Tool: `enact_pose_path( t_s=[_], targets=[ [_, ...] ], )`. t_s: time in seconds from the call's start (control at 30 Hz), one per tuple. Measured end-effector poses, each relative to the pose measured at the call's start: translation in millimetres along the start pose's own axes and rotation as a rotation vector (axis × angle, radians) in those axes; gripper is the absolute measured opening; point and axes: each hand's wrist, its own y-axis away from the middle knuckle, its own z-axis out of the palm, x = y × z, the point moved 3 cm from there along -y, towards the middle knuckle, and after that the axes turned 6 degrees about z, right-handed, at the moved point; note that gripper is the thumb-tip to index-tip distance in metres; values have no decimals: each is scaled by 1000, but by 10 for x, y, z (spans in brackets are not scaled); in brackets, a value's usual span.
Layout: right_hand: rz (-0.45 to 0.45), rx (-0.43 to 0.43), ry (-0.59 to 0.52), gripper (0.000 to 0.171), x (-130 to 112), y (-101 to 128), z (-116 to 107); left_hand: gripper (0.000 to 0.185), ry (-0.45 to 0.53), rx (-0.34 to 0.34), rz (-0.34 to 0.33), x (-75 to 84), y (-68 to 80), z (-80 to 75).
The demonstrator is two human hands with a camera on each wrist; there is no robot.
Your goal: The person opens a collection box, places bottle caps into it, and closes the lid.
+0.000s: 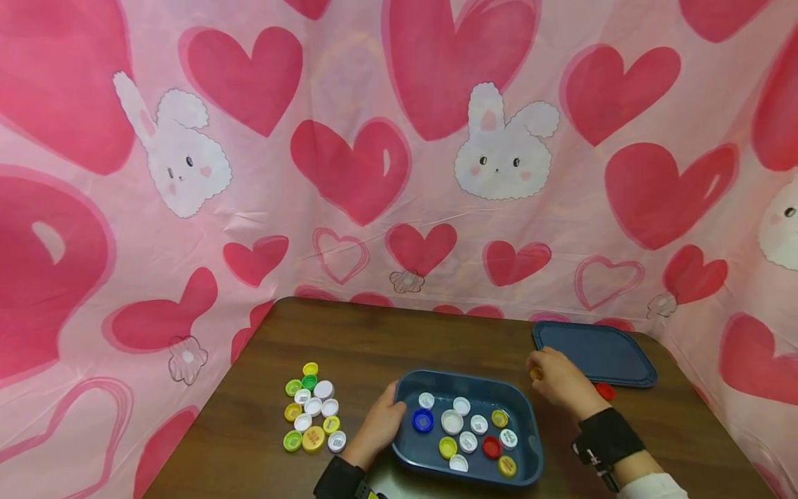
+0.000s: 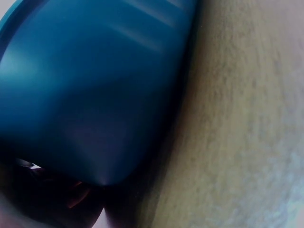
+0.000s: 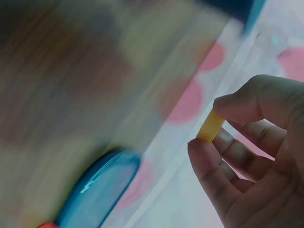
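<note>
My left hand (image 1: 382,424) holds the left rim of a dark blue plastic box (image 1: 411,454), its thumb over the edge. Inside the box lie several bottle caps, among them a blue cap (image 1: 422,420), a red cap (image 1: 491,447) and a large white cap (image 1: 451,421). The outer wall of the box (image 2: 104,95) fills much of the left wrist view. Off the box's right end, above the table, my right hand (image 1: 557,378) pinches a yellow bottle cap (image 3: 210,126) between thumb and fingertip. In the right wrist view this cap is seen edge-on.
A group of yellow, green and white caps (image 1: 313,407) lies on the wooden table (image 1: 399,333) left of the box. At the back right rests a flat blue lid (image 1: 592,350), with a red cap (image 1: 605,391) by its front edge. A pink heart-print cloth (image 1: 349,90) hangs behind.
</note>
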Motion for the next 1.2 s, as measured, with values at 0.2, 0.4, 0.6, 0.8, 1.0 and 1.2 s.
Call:
enact_pose_path(
  t_s=[0.2, 0.4, 0.6, 0.8, 1.0, 1.2],
  targets=[
    [-95, -58, -29, 24, -546, -8, 88, 50, -3, 7, 3, -4, 8, -6],
    [-246, -150, -19, 24, -998, 69, 264, 50, -3, 8, 8, -15, 50, 2],
    [-322, -295, 23, 21, -1372, 142, 372, 50, -2, 14, 4, -13, 50, 5],
    [-385, -340, 71, 18, -1624, 190, 460, 50, -3, 6, 11, -15, 18, -6],
    [-460, -326, 81, 21, -1735, 224, 502, 50, -8, -2, 1, -5, 3, -8],
    [-489, -317, 72, 20, -1790, 253, 494, 51, -30, 0, 9, -7, 5, -12]
  ],
)
